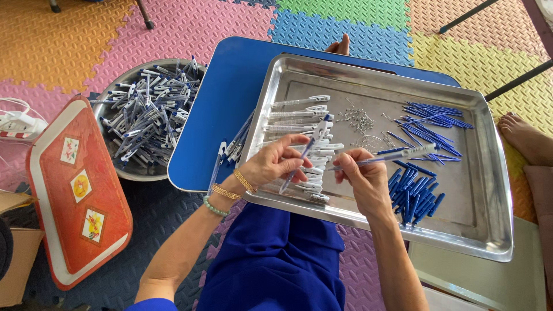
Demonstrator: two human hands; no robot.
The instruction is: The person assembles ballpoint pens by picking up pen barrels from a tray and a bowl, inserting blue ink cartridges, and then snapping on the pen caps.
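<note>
Head view. The left hand (275, 163) is closed around a clear pen barrel (304, 151), gripped between thumb and fingers and held tilted, its upper end pointing away from the person. The right hand (362, 174) is closed in a pinch on a second pen (397, 155), held nearly level with its white end pointing right. Both hands hover just above the near-left part of a steel tray (484, 230), close together but not touching.

The tray rests on a small blue tabletop (230, 92) across the person's lap. Inside the tray: a row of clear pen barrels (299, 112) on the left, beneath the left hand; a scatter of small springs (358, 121) in the middle; a bundle of thin blue refills (435, 118) at the far right; a heap of short blue caps (416, 196) just right of the right hand.

A few pens (236, 144) lie on the tabletop beside the tray's left edge. A round metal bowl (115, 167) full of finished pens stands on the floor to the left, near a red tray (55, 230). The floor is covered with coloured foam mats (69, 34).
</note>
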